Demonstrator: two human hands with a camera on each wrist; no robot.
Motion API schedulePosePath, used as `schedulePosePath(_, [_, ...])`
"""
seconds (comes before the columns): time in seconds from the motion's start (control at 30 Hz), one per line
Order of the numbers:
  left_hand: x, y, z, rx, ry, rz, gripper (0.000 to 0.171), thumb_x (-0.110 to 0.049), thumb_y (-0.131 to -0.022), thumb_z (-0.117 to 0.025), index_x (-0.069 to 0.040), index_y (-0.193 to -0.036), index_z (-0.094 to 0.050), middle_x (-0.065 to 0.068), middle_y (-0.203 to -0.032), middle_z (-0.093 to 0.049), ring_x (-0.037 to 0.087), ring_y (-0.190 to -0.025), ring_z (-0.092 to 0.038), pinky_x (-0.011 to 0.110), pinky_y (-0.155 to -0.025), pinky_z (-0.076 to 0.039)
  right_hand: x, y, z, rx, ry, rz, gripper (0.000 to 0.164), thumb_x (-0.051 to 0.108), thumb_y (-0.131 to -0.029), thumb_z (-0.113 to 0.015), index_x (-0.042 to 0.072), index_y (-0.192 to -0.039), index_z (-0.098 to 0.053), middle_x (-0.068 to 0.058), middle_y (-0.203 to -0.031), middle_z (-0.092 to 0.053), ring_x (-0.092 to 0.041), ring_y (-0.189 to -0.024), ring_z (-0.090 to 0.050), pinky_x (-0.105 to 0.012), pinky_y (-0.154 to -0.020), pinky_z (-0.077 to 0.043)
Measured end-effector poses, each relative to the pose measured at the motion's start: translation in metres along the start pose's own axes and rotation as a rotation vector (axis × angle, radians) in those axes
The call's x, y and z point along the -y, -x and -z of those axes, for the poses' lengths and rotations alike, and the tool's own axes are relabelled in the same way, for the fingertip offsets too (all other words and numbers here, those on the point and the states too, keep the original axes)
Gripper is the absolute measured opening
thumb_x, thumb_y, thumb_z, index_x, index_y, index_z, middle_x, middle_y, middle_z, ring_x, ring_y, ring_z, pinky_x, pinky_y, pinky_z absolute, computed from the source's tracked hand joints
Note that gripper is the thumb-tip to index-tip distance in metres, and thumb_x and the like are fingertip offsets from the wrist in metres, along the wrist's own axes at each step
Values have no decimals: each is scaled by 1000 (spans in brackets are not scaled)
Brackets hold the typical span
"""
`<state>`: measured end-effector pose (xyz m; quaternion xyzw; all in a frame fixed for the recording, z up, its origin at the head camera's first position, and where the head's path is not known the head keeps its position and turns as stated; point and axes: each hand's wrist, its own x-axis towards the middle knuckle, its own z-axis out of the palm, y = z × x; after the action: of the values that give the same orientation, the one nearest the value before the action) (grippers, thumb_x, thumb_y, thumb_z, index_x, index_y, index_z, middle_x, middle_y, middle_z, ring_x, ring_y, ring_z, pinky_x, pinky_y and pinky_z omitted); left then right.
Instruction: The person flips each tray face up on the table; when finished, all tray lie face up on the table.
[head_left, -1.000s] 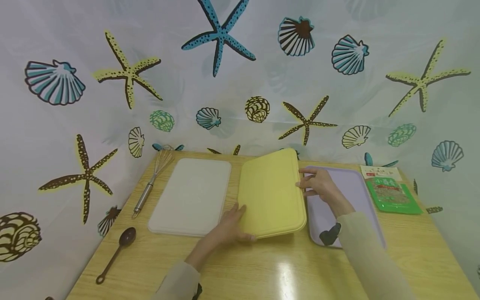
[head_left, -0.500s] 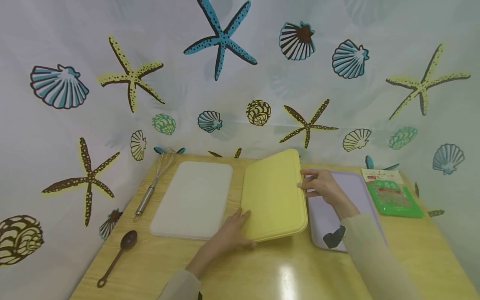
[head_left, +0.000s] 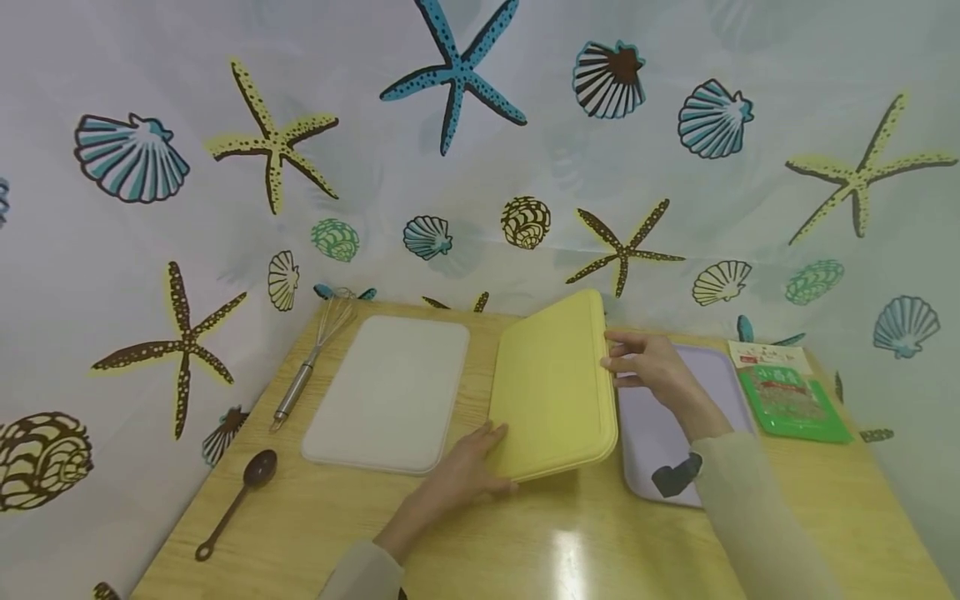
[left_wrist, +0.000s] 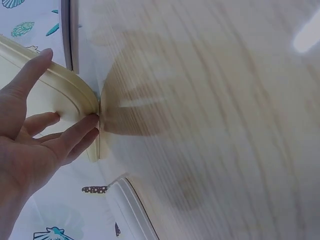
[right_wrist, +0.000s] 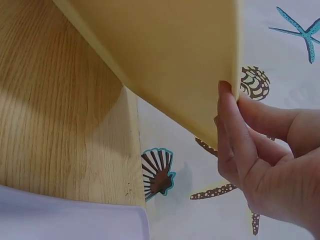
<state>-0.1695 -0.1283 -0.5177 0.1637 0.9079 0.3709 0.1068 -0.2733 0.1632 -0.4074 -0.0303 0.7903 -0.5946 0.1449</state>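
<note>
Steeper than a second ago, the yellow tray has its right side raised higher and shows a narrower face to the head view. Its left edge rests low at the counter, between the white tray and the purple tray. Person's right-hand grip pinches the raised edge between thumb and fingers, just above the purple tray. Person's left-hand grip holds the near left corner, fingers at the left edge and thumb on the near rim.

Writing shows on the green packet lying right of the purple tray: white Chinese characters, the first reading 小, the rest too blurred to be sure of, with a red band of tiny script beneath. Its pale header carries more lettering and a red block, also illegible.

Packet, white tray and purple tray keep their places, as do the whisk and brown spoon at left; the head view itself has shifted slightly.
</note>
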Motion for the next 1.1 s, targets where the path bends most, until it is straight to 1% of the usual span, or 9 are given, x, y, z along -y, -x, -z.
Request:
schedulePosePath(0.13, [-3,1,-1,-7,20,10,91,-34,-76,-81,-4,-148,-34,27,-152,-26,49,-135,-30,59,-108,-29,3,-1,-1,7,-33,11,59,0,-88,-65,-1,-142,-43,-16,-111,-51,-12,-85,-63,-38,-82,-57])
schedulePosePath(0.33, [-3,3,-1,-30,38,33,89,-29,-76,-80,-4,-148,-35,27,-151,-28,47,-135,-31,57,-110,-27,5,-4,-7,29,-89,29,59,-1,-88,-65,0,-143,-43,-12,-106,-52,-11,-85,-63,-29,-74,-58])
schedulePosePath(0.5, [-6,6,-1,-50,65,25,84,-25,-77,-79,-2,-146,-36,29,-148,-31,48,-134,-32,60,-110,-24,7,-5,-9,19,-112,19,59,0,-89,-65,1,-143,-43,-11,-105,-53,-11,-86,-62,-34,-80,-57])
schedulePosePath(0.57, [-7,6,-3,-52,89,23,84,-23,-77,-79,-1,-146,-37,31,-147,-32,49,-133,-33,59,-109,-26,8,-4,-10,16,-121,15,59,1,-89,-66,2,-143,-43,-9,-104,-53,-11,-86,-62,-37,-84,-56])
schedulePosePath(0.6, [-8,6,-5,-51,98,23,83,-22,-77,-79,-1,-146,-37,31,-146,-33,49,-133,-33,59,-109,-26,8,-4,-10,20,-129,13,59,1,-89,-66,2,-144,-43,-9,-103,-53,-11,-85,-62,-37,-84,-56])
schedulePosePath(0.73, [-8,6,-10,-57,100,-3,83,-23,-77,-79,2,-145,-38,29,-144,-37,46,-133,-36,55,-109,-29,12,-4,-12,33,-172,22,59,0,-89,-65,3,-144,-44,-6,-100,-54,-11,-85,-63,-35,-82,-57])
schedulePosePath(0.87, [-11,5,-9,-90,93,-21,81,-20,-77,-79,4,-143,-38,25,-144,-41,41,-133,-39,50,-110,-31,17,-7,-15,55,-213,61,58,2,-89,-66,4,-143,-45,-5,-100,-55,-11,-86,-63,-34,-81,-57])
schedulePosePath(0.97, [-17,5,-9,-94,118,-38,80,-18,-77,-79,6,-142,-39,27,-143,-41,43,-132,-39,52,-109,-32,21,-5,-14,56,-218,66,59,3,-90,-66,5,-144,-43,-6,-101,-53,-11,-88,-62,-33,-80,-57])
schedulePosePath(1.1, [-23,4,-12,-82,131,-58,78,-18,-78,-78,5,-142,-40,27,-142,-43,43,-131,-41,52,-107,-34,24,1,-12,25,-213,52,59,2,-90,-65,7,-145,-43,-8,-106,-52,-13,-89,-61,-31,-79,-57])
